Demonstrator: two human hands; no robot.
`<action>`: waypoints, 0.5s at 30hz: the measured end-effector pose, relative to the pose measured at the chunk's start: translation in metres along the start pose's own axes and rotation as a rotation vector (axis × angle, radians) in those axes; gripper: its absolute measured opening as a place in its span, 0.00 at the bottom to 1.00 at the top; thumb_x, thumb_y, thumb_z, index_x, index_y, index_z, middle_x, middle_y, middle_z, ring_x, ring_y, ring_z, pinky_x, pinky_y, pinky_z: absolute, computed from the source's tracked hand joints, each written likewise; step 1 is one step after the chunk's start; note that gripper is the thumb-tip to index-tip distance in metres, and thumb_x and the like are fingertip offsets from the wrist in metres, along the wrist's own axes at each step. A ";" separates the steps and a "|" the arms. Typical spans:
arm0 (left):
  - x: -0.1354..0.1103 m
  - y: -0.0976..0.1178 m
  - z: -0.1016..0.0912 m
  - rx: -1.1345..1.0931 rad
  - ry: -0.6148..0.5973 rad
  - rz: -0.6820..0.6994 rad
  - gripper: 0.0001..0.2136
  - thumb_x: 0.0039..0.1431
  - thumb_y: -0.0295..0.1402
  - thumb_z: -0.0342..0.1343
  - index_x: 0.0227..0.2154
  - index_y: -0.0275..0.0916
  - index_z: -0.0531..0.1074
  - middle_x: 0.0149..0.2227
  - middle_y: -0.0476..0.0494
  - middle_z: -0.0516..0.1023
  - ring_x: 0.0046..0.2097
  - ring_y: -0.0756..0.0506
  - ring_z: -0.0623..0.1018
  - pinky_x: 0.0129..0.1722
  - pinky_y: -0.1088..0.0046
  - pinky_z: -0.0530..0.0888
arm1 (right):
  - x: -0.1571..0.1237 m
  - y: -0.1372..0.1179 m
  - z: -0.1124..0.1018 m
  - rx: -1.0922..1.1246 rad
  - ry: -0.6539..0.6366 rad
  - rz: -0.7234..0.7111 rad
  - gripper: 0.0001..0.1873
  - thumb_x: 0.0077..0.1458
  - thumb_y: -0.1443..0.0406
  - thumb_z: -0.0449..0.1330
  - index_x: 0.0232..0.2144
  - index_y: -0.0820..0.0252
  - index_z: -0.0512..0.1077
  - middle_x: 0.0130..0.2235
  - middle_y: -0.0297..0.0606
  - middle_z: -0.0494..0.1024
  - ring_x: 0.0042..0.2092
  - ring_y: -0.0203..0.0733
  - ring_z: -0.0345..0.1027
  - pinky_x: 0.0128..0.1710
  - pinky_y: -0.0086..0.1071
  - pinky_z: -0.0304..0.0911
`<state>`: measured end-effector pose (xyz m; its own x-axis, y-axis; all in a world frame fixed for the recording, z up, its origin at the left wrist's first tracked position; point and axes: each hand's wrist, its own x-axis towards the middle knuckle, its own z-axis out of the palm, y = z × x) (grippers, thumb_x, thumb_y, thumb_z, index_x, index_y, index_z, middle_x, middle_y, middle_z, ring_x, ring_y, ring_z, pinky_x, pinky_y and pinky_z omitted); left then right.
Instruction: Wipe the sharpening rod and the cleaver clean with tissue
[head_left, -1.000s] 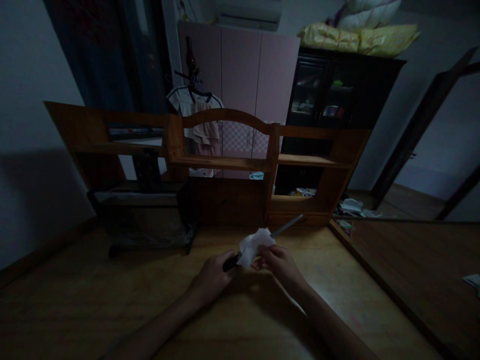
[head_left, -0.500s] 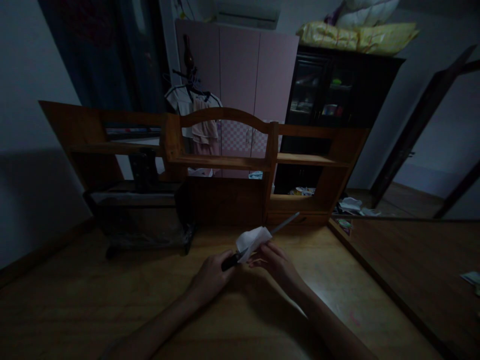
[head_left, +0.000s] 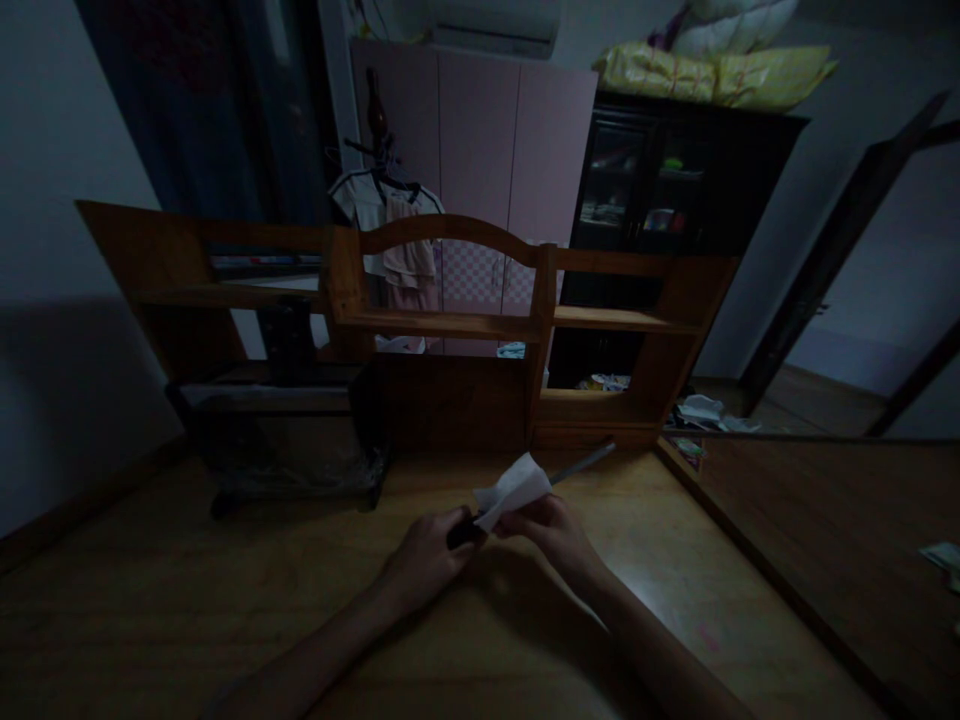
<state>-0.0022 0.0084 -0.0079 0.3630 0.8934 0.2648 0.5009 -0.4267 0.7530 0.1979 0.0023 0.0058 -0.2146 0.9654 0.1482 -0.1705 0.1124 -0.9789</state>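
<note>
My left hand (head_left: 427, 555) is closed around the dark handle of a knife (head_left: 581, 462), whose thin grey blade points up and to the right over the wooden desk (head_left: 225, 600). My right hand (head_left: 551, 530) pinches a white tissue (head_left: 514, 488) folded around the blade near the handle. Both hands hover just above the desk's middle. The room is dim.
A wooden shelf unit (head_left: 450, 320) stands along the back of the desk, with a dark box (head_left: 285, 440) at its left foot. A second dark wooden surface (head_left: 825, 540) adjoins on the right. Behind are a pink wardrobe (head_left: 480, 170) and a black cabinet (head_left: 675, 190).
The tissue has flattened and shifted slightly along the blade, and the blade tip has dropped a little lower. Both hands stay in nearly the same place.
</note>
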 end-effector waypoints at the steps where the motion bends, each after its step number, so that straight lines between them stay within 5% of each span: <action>1: 0.000 0.001 0.000 -0.002 0.003 -0.006 0.09 0.56 0.37 0.54 0.35 0.40 0.76 0.32 0.46 0.79 0.32 0.44 0.77 0.32 0.75 0.68 | 0.000 0.001 0.000 0.021 0.001 -0.004 0.12 0.44 0.61 0.68 0.32 0.62 0.77 0.31 0.40 0.80 0.33 0.42 0.73 0.37 0.34 0.67; 15: 0.000 0.006 -0.003 0.087 0.028 -0.011 0.09 0.55 0.34 0.53 0.35 0.40 0.77 0.31 0.45 0.80 0.32 0.44 0.77 0.33 0.75 0.68 | 0.000 -0.002 0.005 0.003 0.043 -0.033 0.09 0.46 0.63 0.67 0.30 0.63 0.77 0.30 0.39 0.80 0.31 0.41 0.74 0.35 0.32 0.68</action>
<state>-0.0018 0.0060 -0.0021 0.3361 0.9009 0.2746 0.5715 -0.4269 0.7009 0.1936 0.0010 0.0089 -0.1669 0.9705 0.1739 -0.1799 0.1434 -0.9732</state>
